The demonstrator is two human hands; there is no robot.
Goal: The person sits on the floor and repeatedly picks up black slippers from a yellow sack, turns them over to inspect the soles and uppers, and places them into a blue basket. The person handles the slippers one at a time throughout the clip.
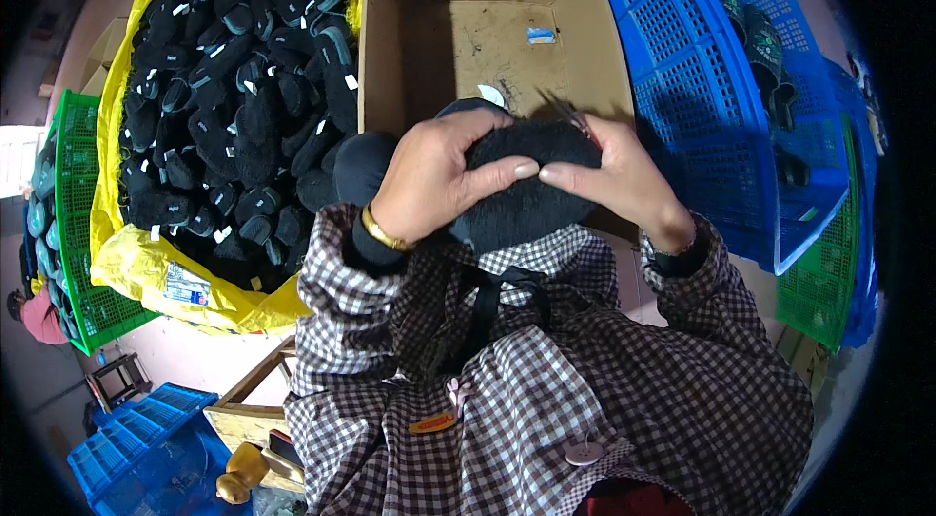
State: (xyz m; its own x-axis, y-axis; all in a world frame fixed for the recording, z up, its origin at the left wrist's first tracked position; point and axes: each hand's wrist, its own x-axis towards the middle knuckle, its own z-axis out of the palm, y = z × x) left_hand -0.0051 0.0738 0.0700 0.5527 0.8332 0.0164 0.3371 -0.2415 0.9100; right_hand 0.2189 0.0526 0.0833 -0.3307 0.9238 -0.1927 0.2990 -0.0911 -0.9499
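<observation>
Over my lap, at the near edge of a cardboard box point(492, 27), I hold a black fuzzy slipper point(526, 209). My left hand point(439, 170) is closed on its left side, thumb lying across the top. From the right, my right hand point(624, 170) grips the same slipper, and the two thumb tips almost meet. Dark pointed blades point(564, 109), seemingly small scissors, stick out from my right hand; their handle is mostly hidden. The fingers beneath the slipper are out of sight.
A yellow sack point(115, 263) at the left is heaped with black slippers point(258, 116), many with white tags. Blue crates point(682, 48) stand at the right, a green crate point(93, 224) at the far left. Scraps lie in the box. A wooden stool point(239, 419) stands lower left.
</observation>
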